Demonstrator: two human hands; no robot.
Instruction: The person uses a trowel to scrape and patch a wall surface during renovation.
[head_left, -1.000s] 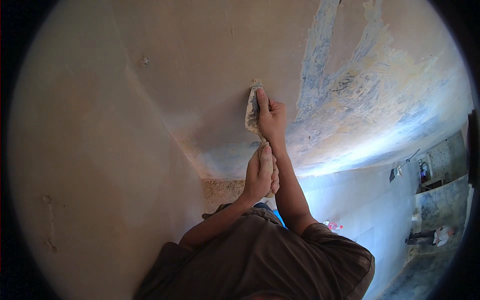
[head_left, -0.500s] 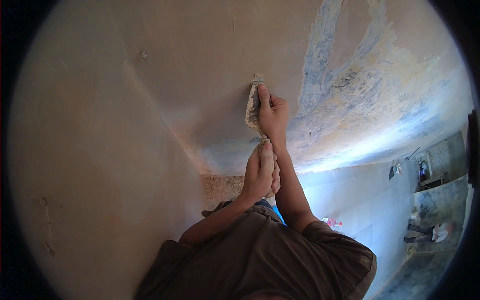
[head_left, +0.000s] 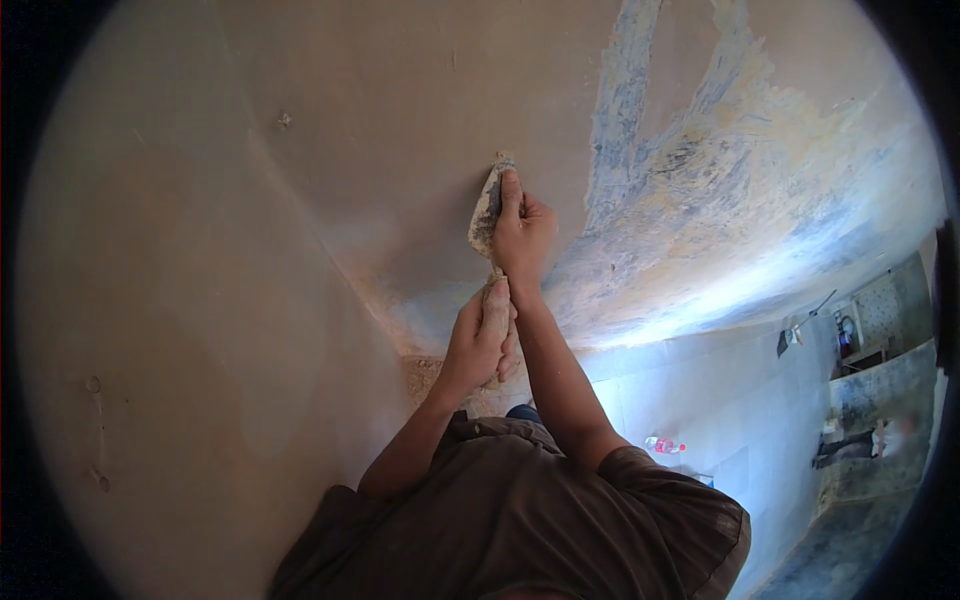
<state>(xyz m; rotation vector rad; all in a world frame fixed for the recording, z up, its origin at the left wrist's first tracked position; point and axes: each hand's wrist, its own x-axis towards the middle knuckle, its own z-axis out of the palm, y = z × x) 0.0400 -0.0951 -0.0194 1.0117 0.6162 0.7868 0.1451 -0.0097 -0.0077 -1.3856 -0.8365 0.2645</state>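
Note:
A putty-caked trowel [head_left: 485,215] is against the plastered wall [head_left: 420,110] in front of me. My right hand [head_left: 525,225] grips its blade, thumb lying along the top near the upper tip. My left hand [head_left: 482,335] is closed round the handle just below, beside my right forearm. Right of the hands the wall carries rough blue-grey and cream patches [head_left: 700,170]. Whether the tip touches the wall I cannot tell for sure.
A smooth side wall [head_left: 170,330] fills the left. Rubble [head_left: 430,375] lies beyond my arms. A bottle with red label [head_left: 663,445] rests on the pale floor [head_left: 740,400] at right. A long-handled tool [head_left: 800,330] and another person [head_left: 860,450] are at the far right.
Since the last half second, both my hands and the trowel have moved left together, in the same grip. Earlier they rose slightly. The other person has shifted a little.

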